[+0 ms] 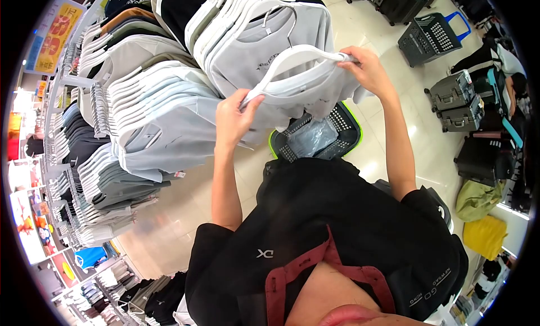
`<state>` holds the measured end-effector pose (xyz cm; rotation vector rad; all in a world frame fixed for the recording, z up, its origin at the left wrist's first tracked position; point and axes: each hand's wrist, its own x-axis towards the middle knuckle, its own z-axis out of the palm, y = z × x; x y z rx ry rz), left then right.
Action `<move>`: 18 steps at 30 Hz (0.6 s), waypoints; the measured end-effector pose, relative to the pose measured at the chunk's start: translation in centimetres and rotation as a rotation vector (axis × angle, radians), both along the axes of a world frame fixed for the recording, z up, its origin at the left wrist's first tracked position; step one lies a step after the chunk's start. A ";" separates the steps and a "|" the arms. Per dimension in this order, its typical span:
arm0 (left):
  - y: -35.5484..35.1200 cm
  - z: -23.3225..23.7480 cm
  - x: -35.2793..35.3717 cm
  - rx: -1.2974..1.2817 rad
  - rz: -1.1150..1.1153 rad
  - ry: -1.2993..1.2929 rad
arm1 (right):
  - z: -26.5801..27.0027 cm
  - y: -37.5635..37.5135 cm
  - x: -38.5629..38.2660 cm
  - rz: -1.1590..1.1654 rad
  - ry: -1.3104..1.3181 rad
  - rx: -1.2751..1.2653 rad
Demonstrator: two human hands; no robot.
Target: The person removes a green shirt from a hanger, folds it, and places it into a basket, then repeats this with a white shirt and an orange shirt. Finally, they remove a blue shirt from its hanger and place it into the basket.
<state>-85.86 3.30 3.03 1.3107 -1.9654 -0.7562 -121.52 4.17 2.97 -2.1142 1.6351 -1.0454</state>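
The pale shirt (306, 98) hangs on a white hanger (304, 51) held out in front of the person, between the rack of shirts (160, 115) and the chest. The left hand (233, 115) closes around one end of the hanger, thumb laid over the shoulder; the right hand (368, 73) pinches the other end between thumb and fingers. The metal hook (292, 25) points up and away, seemingly free of any rail, over a grey shirt (242, 64) on the rack.

Good handling here means pressing cloth and hanger together at both shoulders, so the neckline neither slips nor stretches. Both ends are best kept level, with the hook clear of neighbouring shirts. The lower cloth hangs over the basket (360, 136) on the floor (180, 225); whether they touch cannot be told, so a little lift seems wise.
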 end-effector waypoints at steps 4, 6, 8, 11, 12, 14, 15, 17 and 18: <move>0.1 -1.5 -0.8 -0.013 0.023 0.082 | 0.5 1.7 0.7 -0.005 -0.183 0.285; -0.1 -1.9 -0.9 -0.040 0.013 0.098 | 0.5 2.0 0.8 -0.021 -0.185 0.309; -1.1 -2.2 -0.9 -0.047 0.034 0.101 | 0.3 2.0 0.8 -0.065 -0.155 -0.001; -3.5 -1.2 -0.8 -0.062 0.078 0.114 | 0.3 1.8 0.6 -0.161 -0.110 -0.217; -4.3 -0.6 -0.9 -0.062 0.100 0.121 | 0.0 1.8 0.5 -0.162 -0.109 -0.226; -6.0 0.9 -1.1 -0.071 0.109 0.127 | -0.7 1.8 0.4 -0.177 -0.168 -0.234; -6.8 1.6 -1.3 -0.071 0.119 0.130 | -1.1 2.0 0.5 -0.175 -0.169 -0.241; -8.4 2.3 -1.5 -0.087 0.107 0.155 | -1.8 2.4 0.9 -0.144 -0.213 -0.185; -9.3 2.4 -1.6 -0.130 0.117 0.141 | -2.4 2.6 1.0 -0.138 -0.204 -0.144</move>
